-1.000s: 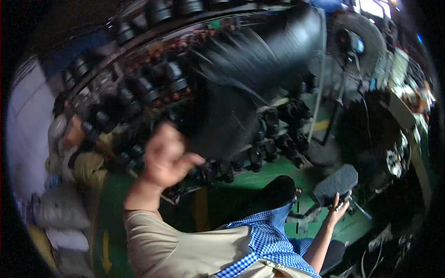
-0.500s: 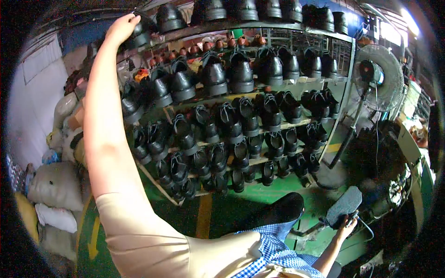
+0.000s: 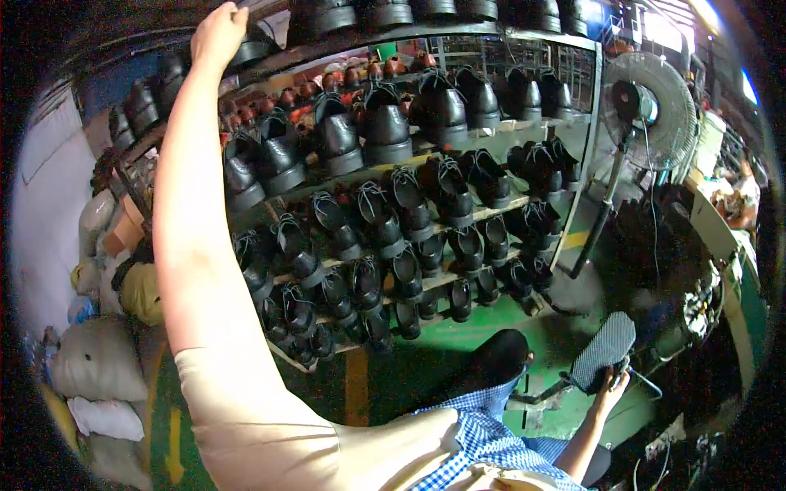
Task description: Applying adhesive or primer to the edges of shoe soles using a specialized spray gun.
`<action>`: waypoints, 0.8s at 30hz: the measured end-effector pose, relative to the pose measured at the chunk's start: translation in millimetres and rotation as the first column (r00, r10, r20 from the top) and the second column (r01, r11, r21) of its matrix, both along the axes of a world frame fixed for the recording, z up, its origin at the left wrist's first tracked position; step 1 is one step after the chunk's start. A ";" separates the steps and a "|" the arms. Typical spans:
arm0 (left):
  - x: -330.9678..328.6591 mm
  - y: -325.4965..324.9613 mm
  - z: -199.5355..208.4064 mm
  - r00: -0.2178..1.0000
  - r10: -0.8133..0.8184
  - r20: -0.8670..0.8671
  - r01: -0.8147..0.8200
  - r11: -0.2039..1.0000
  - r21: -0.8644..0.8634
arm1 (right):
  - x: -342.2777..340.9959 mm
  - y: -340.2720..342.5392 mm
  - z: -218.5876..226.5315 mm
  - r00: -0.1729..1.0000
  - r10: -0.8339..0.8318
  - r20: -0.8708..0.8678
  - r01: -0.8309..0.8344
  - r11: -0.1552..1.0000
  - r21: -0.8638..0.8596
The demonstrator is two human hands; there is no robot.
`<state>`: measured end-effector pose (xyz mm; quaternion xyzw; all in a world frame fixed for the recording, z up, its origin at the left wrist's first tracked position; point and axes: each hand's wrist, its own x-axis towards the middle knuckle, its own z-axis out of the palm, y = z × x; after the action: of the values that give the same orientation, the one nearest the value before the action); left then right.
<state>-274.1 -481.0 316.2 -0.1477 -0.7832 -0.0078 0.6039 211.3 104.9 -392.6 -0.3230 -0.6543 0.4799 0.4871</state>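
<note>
My left arm reaches up to the top row of a shoe rack. There my left hand [image 3: 219,34] has its fingers closed, right beside a black shoe [image 3: 255,45]; what lies in the grip is hidden. Low on the right, my right hand [image 3: 612,389] is closed around the lower end of a black shoe [image 3: 603,353]. Its dark grey, textured sole faces up. A thin pale blue cord or hose [image 3: 648,383] curves beside that hand. Black lace-up shoes [image 3: 334,135] fill the tiers of the rack in front of me, most with heels toward me.
A pedestal fan [image 3: 651,110] stands right of the metal rack [image 3: 591,123]. Stuffed sacks [image 3: 102,356] are piled at the left. Brown shoes [image 3: 332,79] show behind the rack. The green floor [image 3: 483,319] has yellow markings. Machinery [image 3: 700,307] crowds the right side.
The view has shifted, so the rack and fan sit farther left and higher. My left hand is now beside a shoe farther right along the top row. My right hand keeps its shoe.
</note>
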 end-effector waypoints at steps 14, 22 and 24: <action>-16.8 27.1 -19.8 0.842 -0.306 -0.445 0.442 0.864 0.240 | -0.9 -0.2 -1.7 1.000 -0.001 -0.021 0.000 0.998 -0.062; 45.1 40.1 -10.3 0.599 -0.342 -0.724 0.539 0.841 0.048 | 5.8 12.0 -12.6 0.999 -0.037 -0.033 0.041 0.987 0.157; 98.4 90.7 -46.8 0.452 -0.507 -0.734 0.663 0.741 -0.104 | 15.2 11.8 -6.2 0.991 0.014 0.134 -0.005 0.998 -0.064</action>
<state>-175.8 -390.4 269.4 -0.3389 -0.3737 -0.2350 0.8308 226.5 116.8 -398.9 -0.3669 -0.6716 0.4798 0.4291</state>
